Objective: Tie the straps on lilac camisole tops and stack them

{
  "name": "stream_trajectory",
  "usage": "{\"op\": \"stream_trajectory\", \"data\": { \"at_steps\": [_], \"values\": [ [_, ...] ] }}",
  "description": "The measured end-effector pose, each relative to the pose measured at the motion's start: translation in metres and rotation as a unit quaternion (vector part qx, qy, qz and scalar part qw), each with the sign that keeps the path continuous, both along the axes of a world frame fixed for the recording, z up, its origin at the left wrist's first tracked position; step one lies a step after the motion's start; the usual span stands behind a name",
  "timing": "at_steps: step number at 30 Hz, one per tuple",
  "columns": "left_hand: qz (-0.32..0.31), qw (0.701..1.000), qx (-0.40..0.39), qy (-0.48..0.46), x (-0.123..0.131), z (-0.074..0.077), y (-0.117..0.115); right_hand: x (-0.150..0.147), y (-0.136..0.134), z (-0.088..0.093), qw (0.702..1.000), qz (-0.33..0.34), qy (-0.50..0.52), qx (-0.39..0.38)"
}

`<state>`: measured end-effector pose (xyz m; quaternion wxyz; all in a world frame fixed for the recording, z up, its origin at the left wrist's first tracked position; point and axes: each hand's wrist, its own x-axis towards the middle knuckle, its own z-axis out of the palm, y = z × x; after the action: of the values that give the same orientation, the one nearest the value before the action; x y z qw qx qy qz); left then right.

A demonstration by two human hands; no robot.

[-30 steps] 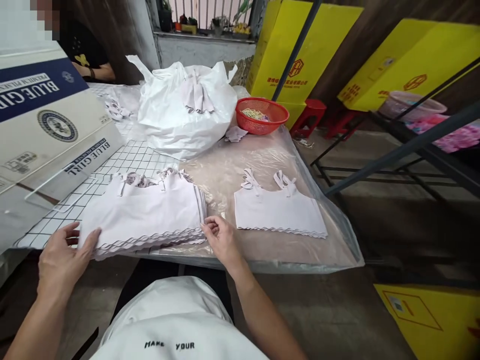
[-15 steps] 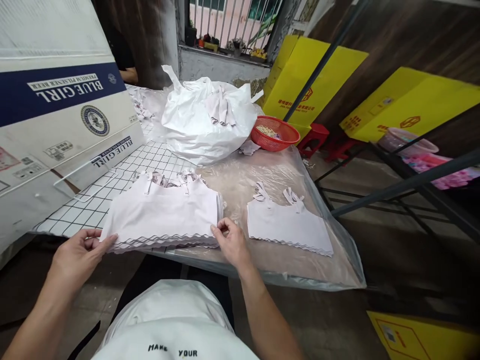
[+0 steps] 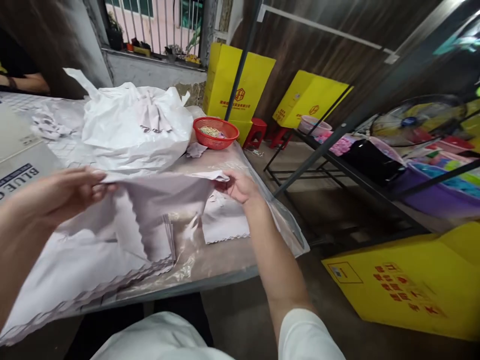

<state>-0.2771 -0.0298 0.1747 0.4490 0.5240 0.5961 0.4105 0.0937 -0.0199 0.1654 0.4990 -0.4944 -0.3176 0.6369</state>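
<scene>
Both hands stretch a pale lilac crop top point(image 3: 165, 192) above the table, one at each side. My left hand point(image 3: 78, 192) pinches its left part, and my right hand point(image 3: 238, 187) grips the right end, where the cloth is bunched. Below it, a stack of similar crop tops point(image 3: 82, 265) with wavy hems lies at the table's front edge. A smaller pile of crop tops point(image 3: 225, 225) rests further right, partly hidden behind the held one and my right hand.
A white plastic bag point(image 3: 131, 135) with cloth on it stands behind, beside a red basket point(image 3: 216, 142). A white carton point(image 3: 22, 155) is at left. Yellow boxes point(image 3: 240, 80) and a metal rack point(image 3: 348, 180) stand at right. Another person's arm point(image 3: 30, 82) shows at far left.
A crop top has been lifted off the larger stack and is now held up between my hands. The camera view has swung right, showing more of the rack.
</scene>
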Motion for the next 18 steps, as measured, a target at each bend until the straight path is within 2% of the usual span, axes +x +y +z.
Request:
{"op": "stream_trajectory", "data": {
  "at_steps": [2, 4, 7, 9, 12, 15, 18],
  "values": [
    [-0.008, 0.995, -0.064, -0.075, 0.055, 0.021, 0.042, 0.029, 0.031, 0.008, 0.999, -0.048, -0.016, -0.011],
    [0.031, 0.992, -0.057, -0.104, 0.101, 0.034, 0.076, 0.054, 0.056, 0.017, 0.996, -0.091, -0.021, -0.001],
    [0.102, 0.989, -0.036, -0.097, 0.143, 0.033, 0.112, 0.08, 0.08, 0.021, 0.992, -0.121, -0.02, 0.025],
    [0.117, 0.987, -0.063, -0.093, 0.155, 0.019, 0.126, 0.089, 0.088, 0.012, 0.992, -0.121, -0.027, 0.021],
    [0.108, 0.982, -0.122, -0.096, 0.16, -0.014, 0.133, 0.093, 0.091, -0.016, 0.993, -0.112, -0.042, -0.007],
    [0.096, 0.977, -0.168, -0.09, 0.163, -0.049, 0.126, 0.094, 0.091, -0.052, 0.993, -0.105, -0.049, -0.018],
    [0.072, 0.975, -0.193, -0.087, 0.169, -0.07, 0.115, 0.099, 0.091, -0.076, 0.992, -0.111, -0.057, 0.011]
  ]
}}
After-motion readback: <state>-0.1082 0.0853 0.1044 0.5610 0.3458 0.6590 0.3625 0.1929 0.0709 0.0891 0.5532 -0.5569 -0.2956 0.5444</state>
